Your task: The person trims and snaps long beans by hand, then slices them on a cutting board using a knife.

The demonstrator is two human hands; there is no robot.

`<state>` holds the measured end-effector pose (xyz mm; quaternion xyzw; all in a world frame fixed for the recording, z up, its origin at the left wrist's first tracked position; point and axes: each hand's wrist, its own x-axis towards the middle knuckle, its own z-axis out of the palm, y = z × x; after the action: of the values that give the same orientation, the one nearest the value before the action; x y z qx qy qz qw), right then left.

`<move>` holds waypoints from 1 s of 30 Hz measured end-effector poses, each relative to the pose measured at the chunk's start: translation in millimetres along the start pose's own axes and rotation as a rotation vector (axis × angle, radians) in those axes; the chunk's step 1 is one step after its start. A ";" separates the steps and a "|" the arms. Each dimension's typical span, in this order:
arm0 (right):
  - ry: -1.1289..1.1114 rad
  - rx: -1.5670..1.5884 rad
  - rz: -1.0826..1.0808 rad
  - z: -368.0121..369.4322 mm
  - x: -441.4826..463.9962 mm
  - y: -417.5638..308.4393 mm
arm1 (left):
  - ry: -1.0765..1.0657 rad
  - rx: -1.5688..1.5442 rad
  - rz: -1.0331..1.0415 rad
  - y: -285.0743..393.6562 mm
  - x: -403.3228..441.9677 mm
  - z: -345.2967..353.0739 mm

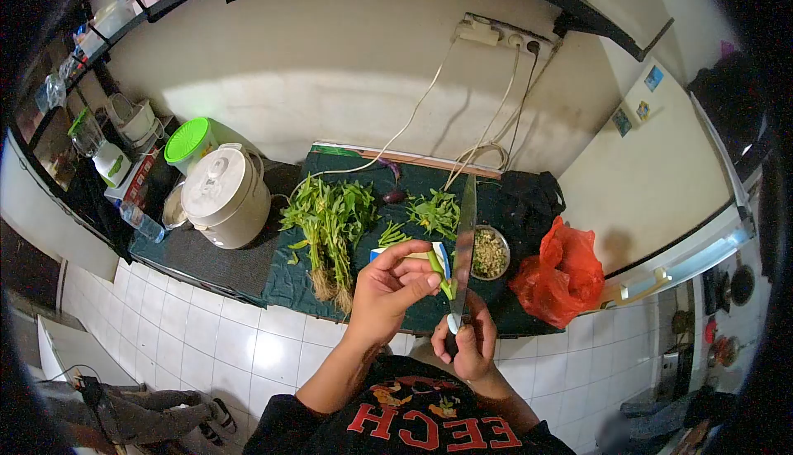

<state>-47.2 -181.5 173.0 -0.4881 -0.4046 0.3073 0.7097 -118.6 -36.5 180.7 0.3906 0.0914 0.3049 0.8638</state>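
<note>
My left hand [395, 288] pinches a slim green stalk [443, 276] between thumb and fingers, in front of my chest. In my right hand [468, 341] is a large knife [467, 240], its blade pointing up and away from me, close beside the stalk. Whether the blade touches the stalk I cannot tell. Beneath my hands lies a blue and white board or packet [443, 252], partly hidden. Green stalk pieces [393, 234] and a pile of loose leaves [435, 213] are just behind it. To the right of the blade stands a metal bowl [505, 267] with chopped pale green bits.
Rooted leafy greens [330, 215] lie left on the dark tablecloth [285, 286], with purple eggplants [395, 196] behind. A red plastic bag [563, 273] sits right, beside the fridge [652, 166]. A rice cooker [227, 195] stands left. Cords hang from a wall socket [496, 35].
</note>
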 end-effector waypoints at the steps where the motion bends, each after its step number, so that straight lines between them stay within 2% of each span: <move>1: -0.006 0.010 0.003 -0.3 0.9 -0.5 | 0.000 0.000 0.001 -1.2 0.7 -0.4; 7: -0.042 0.141 0.066 -5.5 -0.4 -0.3 | 0.039 -0.042 -0.020 -8.2 2.1 0.6; 13: -0.106 0.025 0.114 -14.7 -0.8 -12.1 | 0.101 0.017 0.010 -5.5 1.9 7.3; 15: -0.106 0.002 0.122 -16.2 0.1 -15.2 | 0.055 0.134 0.073 -4.9 1.6 9.1; 21: -0.093 -0.051 0.115 -15.6 1.5 -20.8 | -0.005 0.152 0.098 -2.6 0.7 12.5; 30: -0.047 -0.062 0.136 -17.6 -3.0 -18.1 | -0.034 0.135 0.029 -9.8 -2.5 13.3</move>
<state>-32.5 -197.9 185.7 -0.5288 -0.3965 0.3536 0.6620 -110.9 -51.2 182.3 0.4543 0.0913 0.3039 0.8324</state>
